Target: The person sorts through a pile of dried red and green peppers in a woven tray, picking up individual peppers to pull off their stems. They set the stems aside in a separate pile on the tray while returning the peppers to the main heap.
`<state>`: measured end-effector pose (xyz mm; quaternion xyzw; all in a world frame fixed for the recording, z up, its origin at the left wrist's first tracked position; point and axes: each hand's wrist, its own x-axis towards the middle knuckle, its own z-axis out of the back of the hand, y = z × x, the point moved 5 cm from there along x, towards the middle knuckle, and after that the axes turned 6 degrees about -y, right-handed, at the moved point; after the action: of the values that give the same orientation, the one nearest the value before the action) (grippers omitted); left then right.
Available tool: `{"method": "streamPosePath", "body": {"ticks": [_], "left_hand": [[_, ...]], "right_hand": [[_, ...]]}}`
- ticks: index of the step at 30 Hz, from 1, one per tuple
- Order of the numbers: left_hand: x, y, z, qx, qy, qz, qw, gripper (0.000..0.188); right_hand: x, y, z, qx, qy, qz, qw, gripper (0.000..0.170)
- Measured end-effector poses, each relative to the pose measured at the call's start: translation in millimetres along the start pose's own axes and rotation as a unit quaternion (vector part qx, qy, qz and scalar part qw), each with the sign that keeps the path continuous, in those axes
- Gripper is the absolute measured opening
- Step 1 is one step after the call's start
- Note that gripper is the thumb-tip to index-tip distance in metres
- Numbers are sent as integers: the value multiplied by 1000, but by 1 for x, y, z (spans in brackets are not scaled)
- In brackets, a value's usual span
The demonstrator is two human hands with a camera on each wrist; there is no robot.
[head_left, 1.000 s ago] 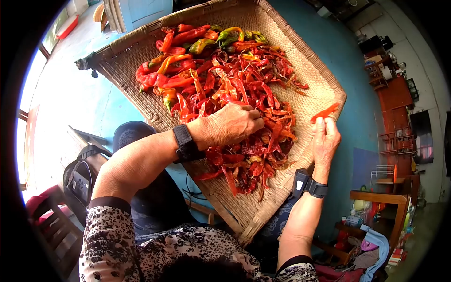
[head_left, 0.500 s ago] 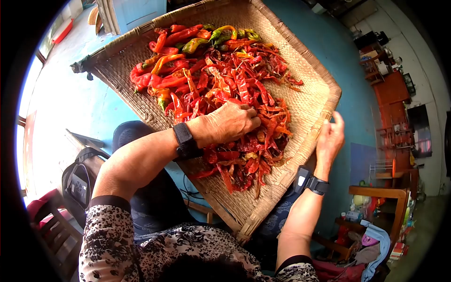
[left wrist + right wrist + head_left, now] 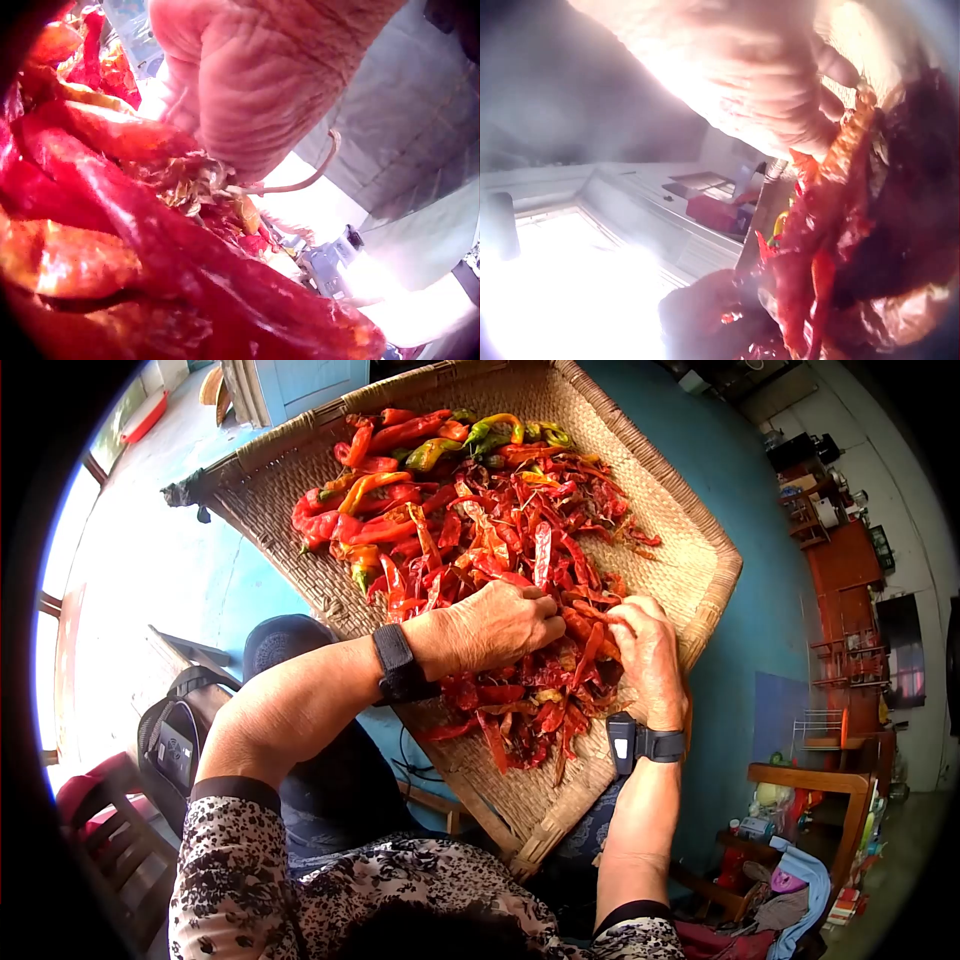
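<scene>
- Head view, foreground: left hand [image 3: 492,626], fingers curled, lying on dried red peppers [image 3: 542,552]; whether they pinch one cannot be told.
- Right hand [image 3: 648,658], fingers bent, touching the same heap; grip likewise cannot be told.
- Woven tray [image 3: 690,565], bearing these; plumper peppers [image 3: 405,432], some green, toward its far side.
- Blue floor [image 3: 738,495], beyond.

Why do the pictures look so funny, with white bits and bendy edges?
Head view: the room looks curved, with black corners, and bright light bleaches the floor at left. Left wrist view: white glare shows beyond the left hand. Right wrist view: a big white patch lower left, haze, and peppers fading into shadow at right.
</scene>
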<state>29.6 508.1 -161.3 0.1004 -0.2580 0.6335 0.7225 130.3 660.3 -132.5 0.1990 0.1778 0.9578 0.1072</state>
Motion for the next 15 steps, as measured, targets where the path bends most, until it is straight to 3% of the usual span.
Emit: {"method": "streamPosePath", "body": {"ticks": [6,8,9,12,14,15], "left_hand": [[1,1,0,0,-4,-2,1000,12],[1,1,-1,-4,-1,-4,1000,12],[1,1,-2,-5,-1,-5,1000,12],[3,0,-2,-5,7,-5,1000,13],[3,0,-2,7,14,-1,1000,13],[4,-1,-3,7,14,-2,1000,13]], "right_hand": [[-7,-18,21,18,-138,-54,989,12],[-15,-49,28,151,-178,-183,955,20],[-18,-56,34,210,-207,-203,934,27],[-29,-66,49,418,-327,-248,811,28],[-36,-76,58,491,-389,-274,730,28],[-37,-81,60,542,-424,-254,680,28]]}}
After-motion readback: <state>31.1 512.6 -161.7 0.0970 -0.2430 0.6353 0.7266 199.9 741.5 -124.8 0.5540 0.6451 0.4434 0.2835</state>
